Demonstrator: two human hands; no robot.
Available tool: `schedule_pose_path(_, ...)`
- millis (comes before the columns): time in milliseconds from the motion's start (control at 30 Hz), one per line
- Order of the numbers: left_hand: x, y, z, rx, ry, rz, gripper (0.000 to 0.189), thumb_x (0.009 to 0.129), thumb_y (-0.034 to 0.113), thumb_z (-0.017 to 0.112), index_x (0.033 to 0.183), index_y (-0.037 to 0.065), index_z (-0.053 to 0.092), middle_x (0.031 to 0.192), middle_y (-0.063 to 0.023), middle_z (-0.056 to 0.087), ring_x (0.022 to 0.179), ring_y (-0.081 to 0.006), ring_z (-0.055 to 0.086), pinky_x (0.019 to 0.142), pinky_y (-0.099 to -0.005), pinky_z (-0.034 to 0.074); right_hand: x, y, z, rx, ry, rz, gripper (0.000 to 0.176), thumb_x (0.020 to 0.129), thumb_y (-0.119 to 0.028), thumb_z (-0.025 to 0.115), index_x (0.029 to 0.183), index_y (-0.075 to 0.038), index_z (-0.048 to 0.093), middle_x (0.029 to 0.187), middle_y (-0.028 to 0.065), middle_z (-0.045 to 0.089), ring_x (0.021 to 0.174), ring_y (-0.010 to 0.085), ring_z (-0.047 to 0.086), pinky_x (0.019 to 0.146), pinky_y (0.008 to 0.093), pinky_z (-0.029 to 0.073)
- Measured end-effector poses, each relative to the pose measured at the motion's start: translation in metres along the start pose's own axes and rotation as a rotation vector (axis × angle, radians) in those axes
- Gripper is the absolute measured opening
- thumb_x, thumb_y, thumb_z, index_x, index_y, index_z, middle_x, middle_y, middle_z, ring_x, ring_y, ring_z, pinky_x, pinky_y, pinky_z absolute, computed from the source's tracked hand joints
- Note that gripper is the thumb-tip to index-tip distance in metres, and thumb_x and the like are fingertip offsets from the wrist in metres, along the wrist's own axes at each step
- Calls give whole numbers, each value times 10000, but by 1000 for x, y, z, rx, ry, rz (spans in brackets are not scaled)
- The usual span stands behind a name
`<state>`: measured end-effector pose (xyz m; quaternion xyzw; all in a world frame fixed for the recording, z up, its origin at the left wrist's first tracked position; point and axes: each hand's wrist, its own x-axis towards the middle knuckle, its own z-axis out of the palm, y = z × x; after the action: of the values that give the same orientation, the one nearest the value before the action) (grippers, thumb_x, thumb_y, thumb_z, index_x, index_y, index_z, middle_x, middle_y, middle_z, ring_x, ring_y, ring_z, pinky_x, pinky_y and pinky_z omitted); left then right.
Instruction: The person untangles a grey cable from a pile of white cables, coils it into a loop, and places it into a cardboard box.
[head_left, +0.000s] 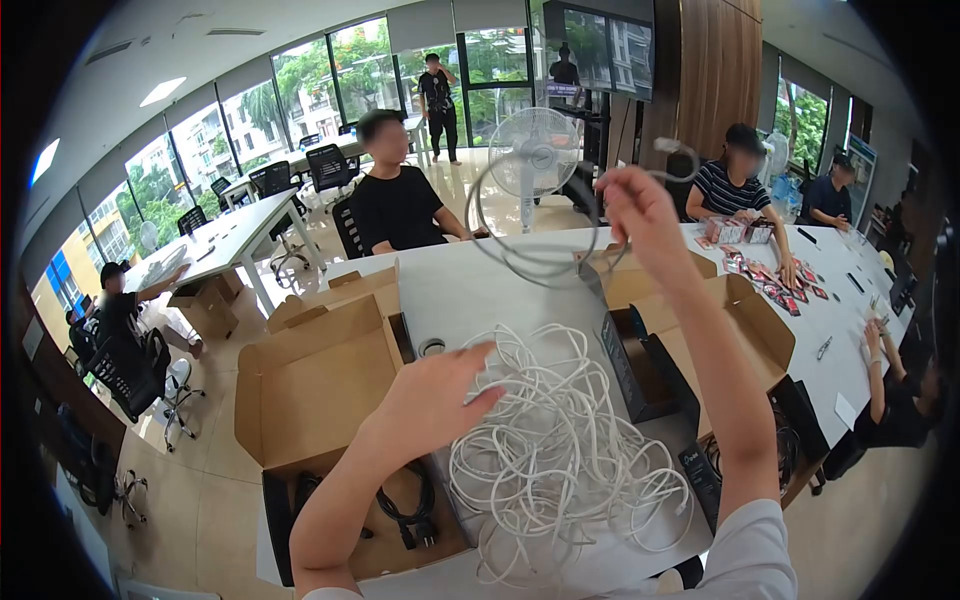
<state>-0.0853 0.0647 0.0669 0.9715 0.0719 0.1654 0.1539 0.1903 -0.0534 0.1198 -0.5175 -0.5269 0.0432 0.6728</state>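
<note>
A loosely coiled grey cable point(479, 213) hangs in the air from my right hand point(640, 218), whose fingers are pinched round it. Its loops are blurred, and one end with a pale connector point(668, 146) sticks out to the right above the hand. My left hand point(430, 395) is held over the left edge of a big tangle of white cables point(570, 440), fingers stretched out and thumb apart, with nothing in it. That tangle is spread across the white table point(450, 290) beneath both arms.
Left stands an open cardboard box point(320, 380) with black power cords point(410, 510) inside. More open boxes point(715, 330) stand at right. A roll of tape point(432, 347) lies by my left hand. People sit around the table; red packets point(770, 275) lie at far right.
</note>
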Motion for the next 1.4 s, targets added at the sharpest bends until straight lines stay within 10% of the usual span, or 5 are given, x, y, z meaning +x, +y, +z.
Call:
schedule_pose_path(300, 53, -7, 16, -640, 377, 129, 1174, 756, 382, 754, 1416, -57, -112, 1364, -195, 397, 1279, -286, 388, 1066, -356, 293, -3, -49, 29, 265, 164, -63, 150, 960, -152, 496, 1002, -24, 561, 657, -41, 474, 549, 19, 409, 478, 175, 311)
schedule_pose_path(467, 53, 9, 26, -1224, 258, -33, 341, 969, 234, 471, 1229, 14, 487, 1005, -142, 658, 969, -201, 628, 907, -320, 461, -18, -16, 44, 229, 162, 102, 159, 952, -151, 505, 1023, -25, 572, 728, -22, 531, 595, 30, 457, 516, 181, 368)
schedule_pose_path(833, 1, -17, 26, -1978, 554, -221, 250, 972, 297, 453, 994, 76, 567, 757, 6, 614, 825, -196, 636, 748, -361, 510, -54, 51, 20, -204, -27, 275, 201, 949, -87, 430, 1051, 27, 561, 682, 75, 615, 552, 113, 554, 514, 271, 481)
schedule_pose_path(1167, -29, 4, 8, -1879, 899, -192, 244, 984, 234, 393, 1098, 87, 552, 1173, -64, 589, 1137, -247, 529, 981, -400, 408, -72, 57, 1, -343, 310, 240, 225, 958, -109, 402, 1083, -11, 562, 576, 72, 540, 515, 134, 538, 483, 307, 451)
schedule_pose_path(1400, -48, -15, 10, -1715, 1169, 37, 202, 996, 213, 395, 1042, 85, 544, 784, 19, 545, 565, -66, 405, 490, -196, 341, -84, 94, -42, -880, 482, 40, 211, 918, -151, 501, 1056, -9, 574, 672, 179, 607, 634, 365, 593, 601, 434, 462)
